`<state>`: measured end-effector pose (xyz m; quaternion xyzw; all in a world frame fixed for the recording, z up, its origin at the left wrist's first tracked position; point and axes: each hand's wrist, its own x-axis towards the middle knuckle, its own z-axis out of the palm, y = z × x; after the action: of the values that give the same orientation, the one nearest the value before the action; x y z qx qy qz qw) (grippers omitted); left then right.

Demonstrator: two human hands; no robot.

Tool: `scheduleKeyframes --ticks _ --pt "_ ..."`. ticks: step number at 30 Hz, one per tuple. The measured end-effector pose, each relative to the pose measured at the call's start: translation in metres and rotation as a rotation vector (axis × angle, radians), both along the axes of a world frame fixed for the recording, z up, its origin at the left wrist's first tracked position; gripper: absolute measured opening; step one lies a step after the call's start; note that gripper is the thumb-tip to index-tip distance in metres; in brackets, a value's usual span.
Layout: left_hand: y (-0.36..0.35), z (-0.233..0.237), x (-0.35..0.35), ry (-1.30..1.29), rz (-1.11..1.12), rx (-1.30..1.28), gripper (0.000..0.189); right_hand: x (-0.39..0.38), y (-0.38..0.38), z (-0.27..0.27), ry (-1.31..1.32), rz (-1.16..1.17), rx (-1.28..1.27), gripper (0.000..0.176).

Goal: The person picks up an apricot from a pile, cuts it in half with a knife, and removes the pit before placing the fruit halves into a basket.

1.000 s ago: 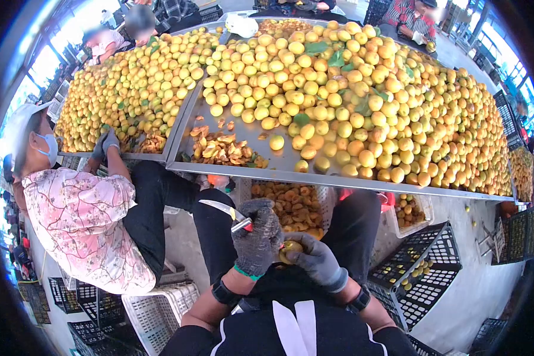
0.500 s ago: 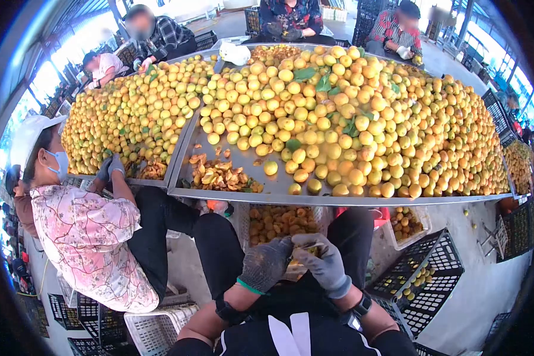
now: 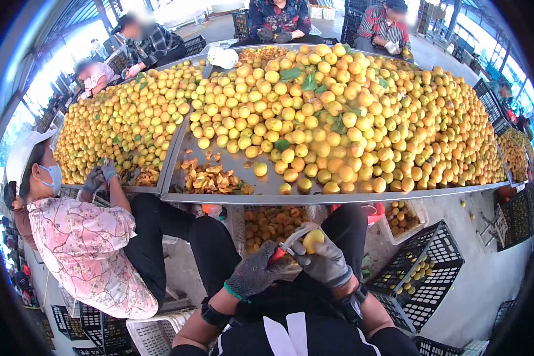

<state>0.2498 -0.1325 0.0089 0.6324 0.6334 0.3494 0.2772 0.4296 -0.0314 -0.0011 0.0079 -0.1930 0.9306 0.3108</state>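
Observation:
My left hand (image 3: pixel 255 274), in a dark grey glove with a green cuff, is closed around the red handle of a knife (image 3: pixel 277 255). Its pale blade looks turned toward the fruit, though glove fingers make the edge hard to separate. In my grey-gloved right hand (image 3: pixel 331 266) a yellow apricot (image 3: pixel 312 240) is gripped near the fingertips. Both hands meet over my lap, in front of a white crate (image 3: pixel 236 228) holding cut, orange-brown apricots (image 3: pixel 273 222). Beyond them, a large heap of whole apricots (image 3: pixel 338 118) covers much of the metal table (image 3: pixel 190 197).
Apricot scraps (image 3: pixel 210 178) lie at the table's near left corner. A co-worker in a pink floral shirt (image 3: pixel 83 237) sits close on my left. Black crates (image 3: pixel 439 267) and a white crate of fruit (image 3: pixel 406 222) stand at right. Several people work across the table.
My hands have moved apart slightly. A whole apricot now shows in my right hand, and the red knife handle has come into view in my left. The camera view has shifted a little.

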Motion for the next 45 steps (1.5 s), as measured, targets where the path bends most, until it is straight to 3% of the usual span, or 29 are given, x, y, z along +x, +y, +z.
scheduleKeyframes --ticks 1,2,6,10,13,18,25,28,32,34,36,41,43,45 --pt "-0.001 0.001 -0.001 0.16 0.033 0.103 0.042 0.002 -0.002 -0.005 0.0 0.003 -0.002 0.049" --pt "-0.004 0.004 -0.001 0.162 0.032 0.101 0.042 0.003 -0.005 -0.007 -0.119 -0.082 0.065 0.053" --pt "-0.012 0.023 0.002 0.265 0.03 -0.057 0.041 -0.004 -0.016 0.013 -0.344 -0.269 0.208 0.063" --pt "-0.015 0.021 0.0 0.31 0.042 -0.026 0.042 -0.005 -0.017 0.006 -0.224 -0.163 0.141 0.067" --pt "-0.015 0.021 0.001 0.371 0.04 0.003 0.042 -0.008 -0.017 0.004 -0.231 -0.082 0.145 0.06" --pt "-0.016 0.016 0.001 0.456 0.018 0.115 0.036 -0.021 -0.027 0.001 -0.221 -0.186 0.152 0.045" --pt "-0.016 0.017 0.005 0.599 0.04 0.162 0.025 -0.029 -0.041 0.012 -0.258 -0.23 0.026 0.044" --pt "-0.015 0.012 0.003 0.665 0.006 0.145 0.03 -0.033 -0.046 0.015 -0.237 -0.31 0.009 0.043" --pt "-0.008 0.018 0.001 0.531 -0.102 0.005 0.036 -0.034 -0.048 0.018 -0.339 -0.361 0.039 0.037" --pt "-0.003 0.012 0.004 0.489 -0.037 0.199 0.012 -0.036 -0.047 0.016 -0.388 -0.373 0.038 0.034" --pt "-0.003 0.002 0.006 0.485 -0.042 0.183 0.014 -0.04 -0.046 0.002 -0.366 -0.439 -0.07 0.025" --pt "-0.003 -0.005 0.016 0.55 -0.06 0.03 0.023 -0.041 -0.038 -0.008 -0.521 -0.493 -0.125 0.022" --pt "-0.001 -0.01 0.015 0.432 -0.052 0.184 0.025 -0.038 -0.034 -0.006 -0.527 -0.499 -0.128 0.023" --pt "-0.005 -0.009 0.018 0.359 -0.047 0.114 0.028 -0.029 -0.031 0.002 -0.573 -0.384 -0.031 0.025"
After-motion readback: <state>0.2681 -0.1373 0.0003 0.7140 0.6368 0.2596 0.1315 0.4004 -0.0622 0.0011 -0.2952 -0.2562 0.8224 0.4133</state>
